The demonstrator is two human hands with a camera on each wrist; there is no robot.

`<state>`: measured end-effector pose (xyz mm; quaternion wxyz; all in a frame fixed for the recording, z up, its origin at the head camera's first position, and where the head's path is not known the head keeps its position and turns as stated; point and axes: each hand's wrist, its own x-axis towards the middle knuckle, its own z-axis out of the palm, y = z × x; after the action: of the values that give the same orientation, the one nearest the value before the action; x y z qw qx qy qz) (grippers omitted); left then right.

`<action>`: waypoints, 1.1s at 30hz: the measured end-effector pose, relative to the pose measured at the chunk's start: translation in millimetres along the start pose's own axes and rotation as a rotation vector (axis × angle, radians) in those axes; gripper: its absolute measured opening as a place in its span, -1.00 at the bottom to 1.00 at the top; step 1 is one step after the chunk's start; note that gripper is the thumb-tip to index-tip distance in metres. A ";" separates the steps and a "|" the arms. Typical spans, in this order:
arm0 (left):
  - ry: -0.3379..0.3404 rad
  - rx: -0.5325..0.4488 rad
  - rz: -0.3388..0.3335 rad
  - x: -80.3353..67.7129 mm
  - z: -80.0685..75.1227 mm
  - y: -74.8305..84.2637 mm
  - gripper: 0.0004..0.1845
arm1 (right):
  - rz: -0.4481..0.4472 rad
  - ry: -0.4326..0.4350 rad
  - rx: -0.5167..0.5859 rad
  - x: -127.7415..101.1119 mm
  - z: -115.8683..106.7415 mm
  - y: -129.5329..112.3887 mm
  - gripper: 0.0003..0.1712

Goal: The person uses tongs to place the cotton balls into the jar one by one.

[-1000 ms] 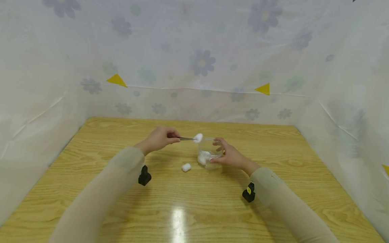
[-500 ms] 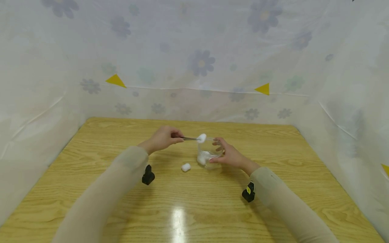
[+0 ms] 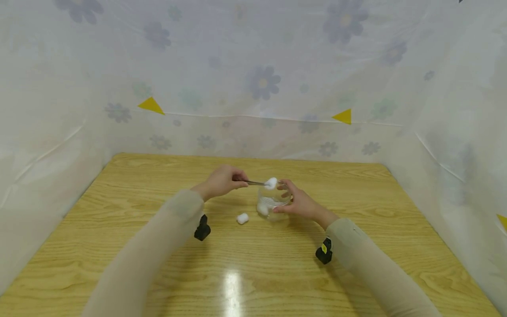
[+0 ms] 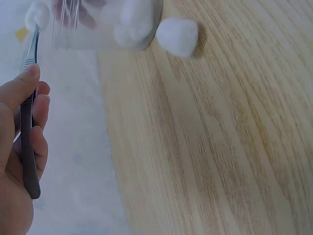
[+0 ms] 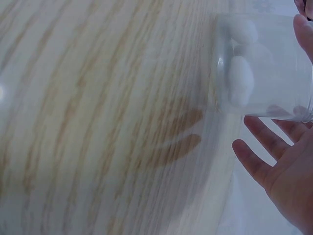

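Note:
My left hand (image 3: 225, 180) pinches metal tweezers (image 4: 29, 147) between thumb and fingers. At their tips is a white cotton ball (image 3: 271, 183), raised over the mouth of a clear jar (image 3: 276, 196). Thumb and fingers of my right hand (image 3: 304, 205) grip the jar's upper part from the right side; it stands upright on the table. Through its wall several cotton balls (image 5: 241, 81) show at the bottom. One loose cotton ball (image 4: 178, 36) lies on the table just left of the jar in the head view.
The wood-grain table (image 3: 253, 264) reaches back to a pale flowered curtain (image 3: 237, 66), which also hangs at both sides. Black wrist cameras (image 3: 202, 228) hang below each sleeve.
My left hand has moved to the right, carrying the tweezers and cotton ball from beside the jar's rim to over its mouth. The right hand and jar hold still.

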<state>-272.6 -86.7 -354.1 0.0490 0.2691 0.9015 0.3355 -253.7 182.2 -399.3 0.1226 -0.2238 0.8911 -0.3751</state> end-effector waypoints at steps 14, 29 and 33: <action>-0.029 -0.010 0.007 1.4 5.6 3.9 -0.84 | 0.001 0.002 0.018 0.1 0.6 -0.9 0.05; -0.011 -0.004 0.019 1.1 11.8 -0.3 -0.77 | -0.004 -0.001 0.008 0.0 1.1 -0.5 0.06; 0.000 -0.030 0.019 -1.9 9.9 -3.4 -0.78 | -0.007 0.004 -0.003 -0.1 1.1 -0.7 0.07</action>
<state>-269.9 -84.1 -364.1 0.0498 0.2767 0.8937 0.3497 -253.0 181.1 -399.6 0.1189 -0.2264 0.8912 -0.3748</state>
